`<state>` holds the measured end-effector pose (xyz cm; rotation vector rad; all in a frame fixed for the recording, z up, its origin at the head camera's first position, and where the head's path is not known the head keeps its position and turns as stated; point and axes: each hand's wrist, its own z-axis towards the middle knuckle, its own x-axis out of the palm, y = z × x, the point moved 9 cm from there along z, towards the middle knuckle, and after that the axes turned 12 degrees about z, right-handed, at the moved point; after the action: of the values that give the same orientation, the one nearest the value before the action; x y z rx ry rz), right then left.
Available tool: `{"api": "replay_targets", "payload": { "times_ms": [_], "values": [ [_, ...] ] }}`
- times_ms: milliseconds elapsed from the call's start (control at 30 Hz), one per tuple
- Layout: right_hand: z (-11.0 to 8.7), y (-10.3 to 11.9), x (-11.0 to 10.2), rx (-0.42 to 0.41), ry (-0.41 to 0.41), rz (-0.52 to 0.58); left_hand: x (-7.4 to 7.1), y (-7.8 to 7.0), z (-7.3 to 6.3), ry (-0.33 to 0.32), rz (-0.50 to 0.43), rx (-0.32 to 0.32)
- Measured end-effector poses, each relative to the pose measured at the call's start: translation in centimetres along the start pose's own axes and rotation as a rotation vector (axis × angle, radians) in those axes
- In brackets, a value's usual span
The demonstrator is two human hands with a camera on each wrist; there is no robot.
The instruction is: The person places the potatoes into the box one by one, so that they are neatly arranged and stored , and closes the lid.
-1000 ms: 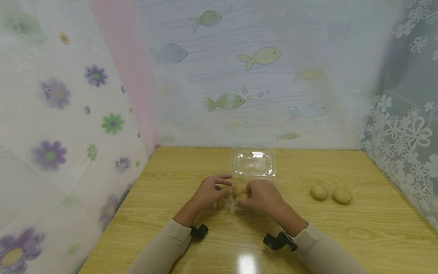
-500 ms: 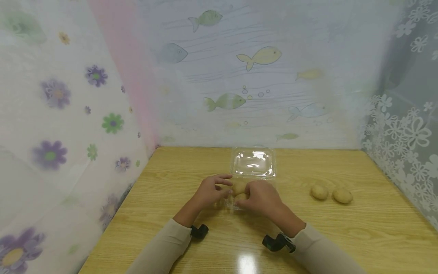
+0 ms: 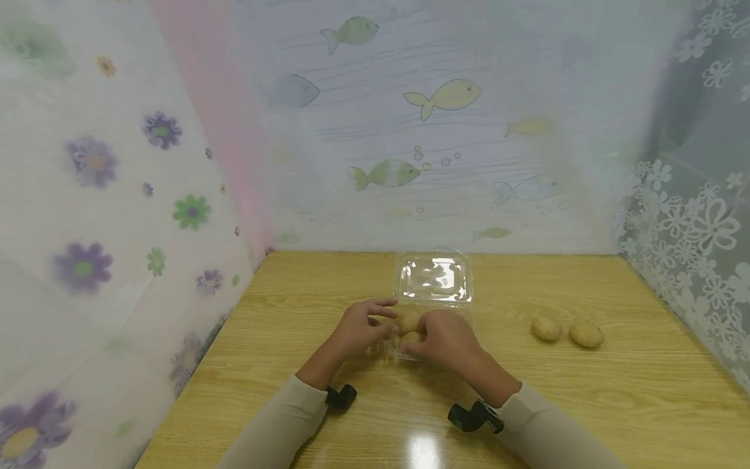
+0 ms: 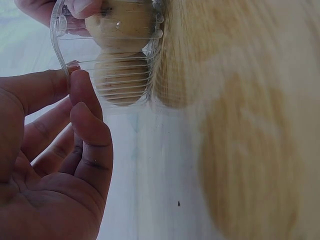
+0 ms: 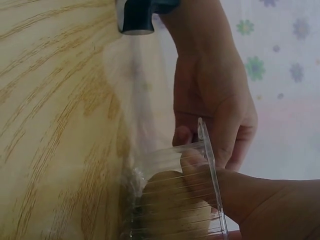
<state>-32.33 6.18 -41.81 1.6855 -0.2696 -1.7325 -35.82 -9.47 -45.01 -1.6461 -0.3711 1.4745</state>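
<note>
Two oval yellow-brown potatoes (image 3: 586, 334) lie on the wood-grain table (image 3: 644, 391), right of the clear plastic box (image 5: 214, 175), its lid (image 3: 433, 280) open. The left hand (image 3: 362, 327) pinches the box's rim; the right hand (image 3: 450, 335) arches over, gripping a yellowish potato (image 5: 170, 197) inside (knuckles hide much).

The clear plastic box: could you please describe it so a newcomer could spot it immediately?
On the yellow wooden table, find the bare left hand and right hand. The box lies there, lid open; unlike the round tan potatoes, it is transparent.
</note>
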Motion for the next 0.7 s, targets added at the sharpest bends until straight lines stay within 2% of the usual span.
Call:
{"api": "replay_targets", "payload": {
  "times_ms": [300,700],
  "values": [
    [0.05,-0.11,0.03,-0.001,-0.014,-0.016,0.05,0.29,0.08,0.002,0.008,-0.016],
    [-0.04,0.12,-0.07,-0.015,-0.027,-0.003,0.06,0.25,0.13,0.006,0.007,-0.001]
  ]
}}
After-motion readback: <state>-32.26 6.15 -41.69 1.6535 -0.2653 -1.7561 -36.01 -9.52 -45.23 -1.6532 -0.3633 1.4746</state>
